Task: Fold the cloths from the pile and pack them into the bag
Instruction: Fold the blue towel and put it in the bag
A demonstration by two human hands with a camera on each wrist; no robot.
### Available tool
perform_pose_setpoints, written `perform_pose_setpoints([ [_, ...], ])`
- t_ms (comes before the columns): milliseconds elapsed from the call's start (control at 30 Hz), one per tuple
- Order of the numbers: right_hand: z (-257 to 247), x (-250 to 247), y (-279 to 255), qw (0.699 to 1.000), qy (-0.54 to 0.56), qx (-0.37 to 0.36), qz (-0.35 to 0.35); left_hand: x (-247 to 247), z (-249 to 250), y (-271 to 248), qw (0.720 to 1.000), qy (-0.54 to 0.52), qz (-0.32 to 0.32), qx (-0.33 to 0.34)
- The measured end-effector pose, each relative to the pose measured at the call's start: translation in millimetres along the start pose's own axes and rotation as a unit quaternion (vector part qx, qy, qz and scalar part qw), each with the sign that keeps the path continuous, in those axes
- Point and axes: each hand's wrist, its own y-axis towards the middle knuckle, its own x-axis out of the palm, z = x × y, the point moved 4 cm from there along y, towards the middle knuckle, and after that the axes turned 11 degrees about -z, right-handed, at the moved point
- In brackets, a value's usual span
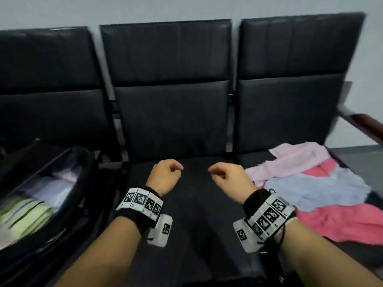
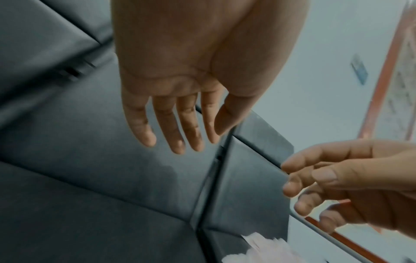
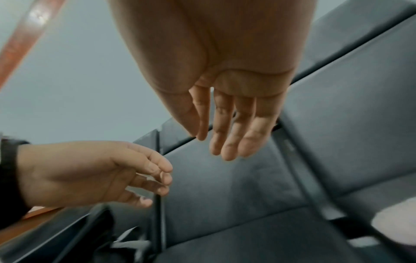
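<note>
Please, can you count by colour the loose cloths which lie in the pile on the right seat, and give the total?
Light pink cloth: 1
Light blue cloth: 1
Coral pink cloths: at least 1; whether the piece behind is separate cannot be told
Total: at least 3 cloths visible in the pile.

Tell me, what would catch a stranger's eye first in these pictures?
Probably the heap of loose pink, coral and pale blue cloths on the right-hand seat, bright against the row of black chairs. Next, the two bare hands over the middle seat, left hand and right hand, both empty, each wrist wearing a band of black-and-white square markers. On the left seat an open black bag already holds folded cloths.
</note>
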Motion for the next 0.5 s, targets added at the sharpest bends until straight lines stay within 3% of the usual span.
perform_pose_setpoints([
  [267,174.3,-85.2,-95.3,0.985,0.040,0.148,0.076,181.1,113.7,56.7,0.992,0.039,-0.098,0.065],
  [500,255.4,-94.7,-99.5,0.977,0.034,0.204,0.057,271.3,124.9,72.3,0.985,0.018,-0.164,0.052],
])
